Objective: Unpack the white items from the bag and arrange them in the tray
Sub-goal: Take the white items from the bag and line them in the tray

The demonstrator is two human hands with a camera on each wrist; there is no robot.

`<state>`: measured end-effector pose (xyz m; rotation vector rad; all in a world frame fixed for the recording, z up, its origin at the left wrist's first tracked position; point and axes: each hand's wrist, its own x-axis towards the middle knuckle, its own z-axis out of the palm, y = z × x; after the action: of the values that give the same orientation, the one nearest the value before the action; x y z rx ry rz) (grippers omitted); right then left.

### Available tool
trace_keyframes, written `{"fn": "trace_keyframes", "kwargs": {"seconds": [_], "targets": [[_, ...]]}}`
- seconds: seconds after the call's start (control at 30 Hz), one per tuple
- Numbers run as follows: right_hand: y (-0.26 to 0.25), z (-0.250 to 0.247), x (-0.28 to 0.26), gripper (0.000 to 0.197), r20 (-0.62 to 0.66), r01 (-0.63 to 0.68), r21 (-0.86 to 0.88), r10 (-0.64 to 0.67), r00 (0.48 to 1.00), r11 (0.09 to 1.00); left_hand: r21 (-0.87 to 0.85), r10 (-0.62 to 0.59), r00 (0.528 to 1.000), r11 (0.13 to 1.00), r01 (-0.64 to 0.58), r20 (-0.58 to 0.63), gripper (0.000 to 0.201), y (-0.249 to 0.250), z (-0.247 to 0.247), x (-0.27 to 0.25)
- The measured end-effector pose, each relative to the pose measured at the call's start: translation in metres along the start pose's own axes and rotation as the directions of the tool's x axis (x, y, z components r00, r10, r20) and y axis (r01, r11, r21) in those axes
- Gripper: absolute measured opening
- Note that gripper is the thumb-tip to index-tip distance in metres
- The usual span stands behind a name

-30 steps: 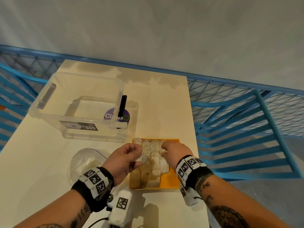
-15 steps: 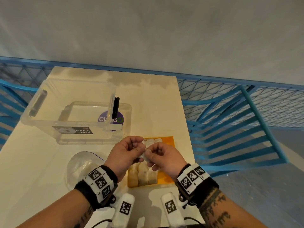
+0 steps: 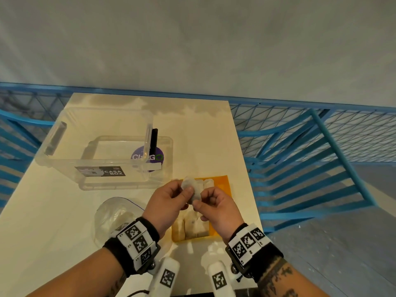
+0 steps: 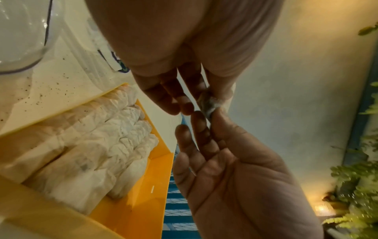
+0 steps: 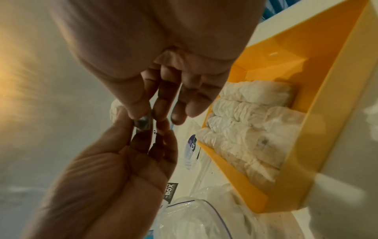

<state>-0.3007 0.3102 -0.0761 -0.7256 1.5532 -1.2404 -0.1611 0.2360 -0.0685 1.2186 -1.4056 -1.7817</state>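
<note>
Both hands hold one small white sachet (image 3: 191,189) in the air just above the far left part of the orange tray (image 3: 223,183). My left hand (image 3: 186,190) pinches its upper part between thumb and fingers. My right hand (image 3: 198,204) pinches its lower edge. In the left wrist view the sachet (image 4: 209,103) sits between the two thumbs, seen edge-on. Rows of white sachets (image 4: 92,145) fill the left side of the tray (image 4: 141,202). The clear zip bag (image 3: 113,217) lies on the table left of the tray, with white items still inside.
A clear plastic storage box (image 3: 96,146) stands on its lid behind the bag and tray. The cream table (image 3: 203,136) ends just right of the tray, beyond it a blue metal railing (image 3: 310,168). The tray's right side (image 5: 286,72) shows bare orange floor.
My right hand has come off the sachets in the tray and joined the left hand on the one it was holding. Both hands have risen slightly above the tray.
</note>
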Motion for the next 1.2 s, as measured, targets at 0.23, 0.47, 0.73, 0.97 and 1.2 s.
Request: {"fn": "trace_keyframes", "kwargs": {"seconds": [0.23, 0.47, 0.73, 0.97, 1.2], "targets": [[-0.022, -0.012, 0.005, 0.019, 0.023, 0.111, -0.209, -0.108, 0.994, 0.972, 0.228, 0.067, 0.995, 0.97, -0.083, 0.076, 0.02, 0.006, 0.005, -0.003], [-0.033, -0.027, 0.001, 0.012, 0.088, 0.187, -0.434, -0.166, 0.982, 0.881, 0.38, 0.06, 0.986, 0.918, -0.117, 0.158, 0.022, -0.004, 0.008, 0.002], [-0.026, -0.051, 0.012, 0.009, 0.116, 0.145, -0.781, -0.087, 0.989, 0.608, 0.608, 0.107, 0.99, 0.781, -0.142, 0.093, 0.016, -0.017, -0.003, 0.015], [0.006, -0.059, 0.021, 0.01, 0.218, 0.153, -0.965, 0.331, 0.918, 0.213, 0.79, 0.033, 0.999, 0.613, -0.01, -0.013, 0.047, -0.051, -0.035, 0.033], [0.016, -0.046, 0.047, 0.015, 0.155, 0.142, -0.988, 0.364, 0.918, 0.063, 0.844, -0.087, 0.996, 0.533, 0.058, -0.014, 0.055, -0.057, -0.031, 0.036]]}}
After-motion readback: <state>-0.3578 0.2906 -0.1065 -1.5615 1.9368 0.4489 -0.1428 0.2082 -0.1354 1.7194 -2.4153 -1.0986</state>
